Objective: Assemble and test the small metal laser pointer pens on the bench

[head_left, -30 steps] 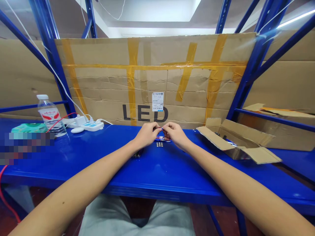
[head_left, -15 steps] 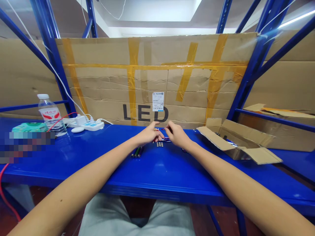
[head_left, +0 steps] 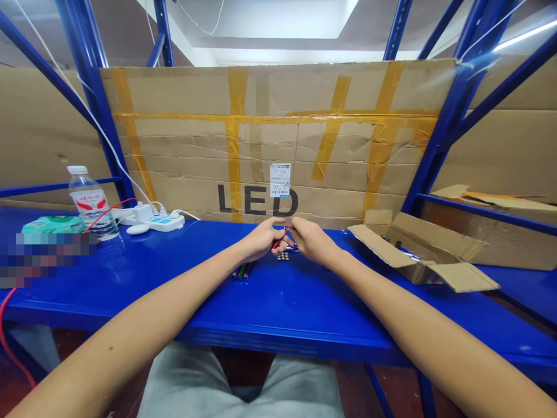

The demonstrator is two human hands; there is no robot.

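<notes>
At the middle of the blue table, my left hand (head_left: 263, 238) is closed around a slim red tube (head_left: 275, 244), only part of which shows. My right hand (head_left: 310, 238) has its fingertips pinched together beside the tube's upper end; whatever small thing they hold is too small to make out. Below the hands, several small round silver pieces (head_left: 283, 256) lie in tidy rows. A shiny blue tube (head_left: 293, 248) rests behind them, partly covered by my right hand. Left of these, several slim dark and green tubes (head_left: 242, 271) with metal ends lie side by side, close to my left forearm.
An open cardboard box (head_left: 418, 255) with tubes inside stands at the right. On the left are a water bottle (head_left: 91, 203), a white power strip (head_left: 163, 220) and a green packet (head_left: 54, 225). A large cardboard panel (head_left: 187, 157) closes off the back, between blue posts.
My hands have come together. The left fingers have curled round the red tube, which now shows more, and my right fingertips have moved left to its end.
</notes>
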